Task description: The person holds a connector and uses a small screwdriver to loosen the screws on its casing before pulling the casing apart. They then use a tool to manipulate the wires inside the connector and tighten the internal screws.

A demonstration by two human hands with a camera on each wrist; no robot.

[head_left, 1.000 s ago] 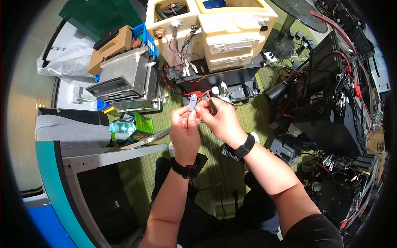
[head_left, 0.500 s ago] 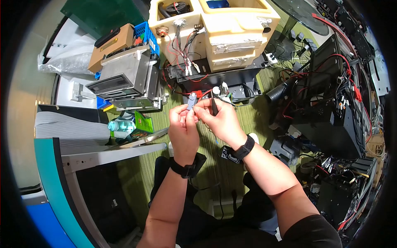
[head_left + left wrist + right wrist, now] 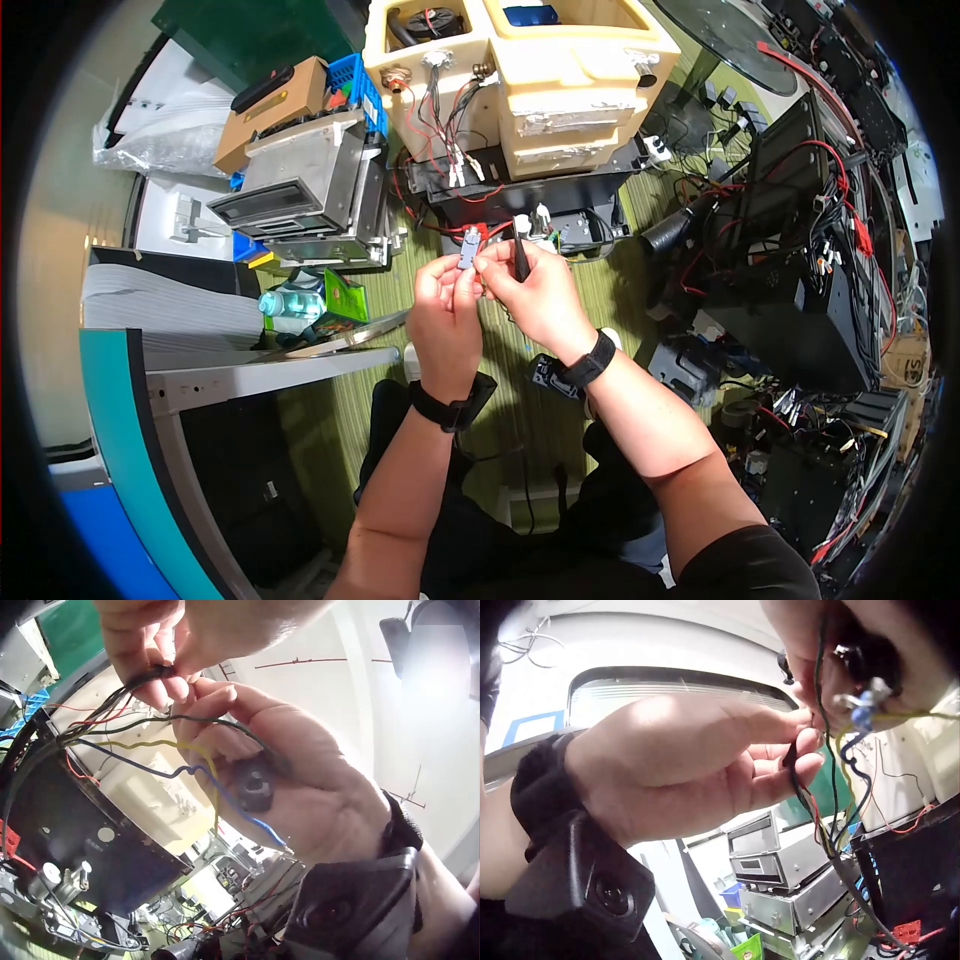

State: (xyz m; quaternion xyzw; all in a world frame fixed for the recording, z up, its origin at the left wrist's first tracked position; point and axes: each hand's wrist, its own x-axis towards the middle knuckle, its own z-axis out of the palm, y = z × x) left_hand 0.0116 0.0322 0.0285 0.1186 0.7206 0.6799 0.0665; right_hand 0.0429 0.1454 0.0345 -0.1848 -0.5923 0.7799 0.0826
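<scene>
My left hand (image 3: pixel 445 325) pinches a small grey-blue connector (image 3: pixel 468 250) between thumb and fingertips, raised in front of me. Thin black wires (image 3: pixel 127 691) run to the same fingertips, branching from a dark cable (image 3: pixel 855 891). Close against it, my right hand (image 3: pixel 545 305) brings thumb and index finger to the connector's lower end. A slim black tool (image 3: pixel 521 262) stays tucked in that hand; its dark rounded end (image 3: pixel 256 784) shows against the palm. Loose blue (image 3: pixel 247 816), yellow (image 3: pixel 180 745) and dark green (image 3: pixel 217 721) wires hang past the right hand, the blue one bared at its tip.
Beyond the hands stands a cream housing (image 3: pixel 560 90) on a black box (image 3: pixel 530 197), with wires hanging from its front. Stacked metal units (image 3: pixel 290 190) and a bottle (image 3: pixel 290 303) are at left. Black equipment and tangled cables (image 3: pixel 800 290) crowd the right side.
Both hands stay together at the connector, with only a slight shift. The black tool in the right hand stands a little more upright and shows more of its length.
</scene>
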